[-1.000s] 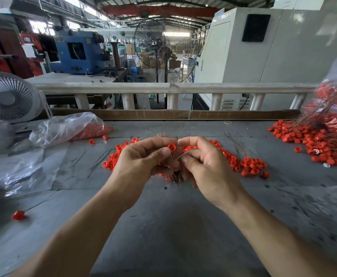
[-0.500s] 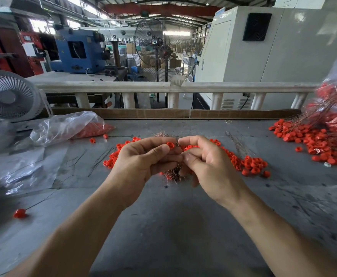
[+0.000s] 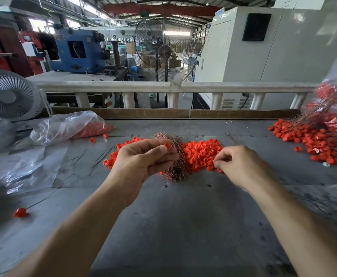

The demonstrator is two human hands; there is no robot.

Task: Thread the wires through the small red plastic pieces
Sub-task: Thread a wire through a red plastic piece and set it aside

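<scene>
A red plastic piece (image 3: 167,145) sits pinched at the left hand (image 3: 143,159) fingertips, which also grip a wire bundle (image 3: 175,154) above the loose red heap (image 3: 200,154) on the tabletop (image 3: 183,226). The right hand (image 3: 237,164), fingers curled, pinches at the heap's right edge; whether it holds anything is unclear. A plastic bag (image 3: 67,126) lies left of the heap.

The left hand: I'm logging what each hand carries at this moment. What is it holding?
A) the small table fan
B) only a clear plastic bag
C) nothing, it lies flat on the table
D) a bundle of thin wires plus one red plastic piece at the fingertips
D: the left hand is raised off the table, gripping the bundle of wires with a red plastic piece pinched between thumb and forefinger.
</scene>
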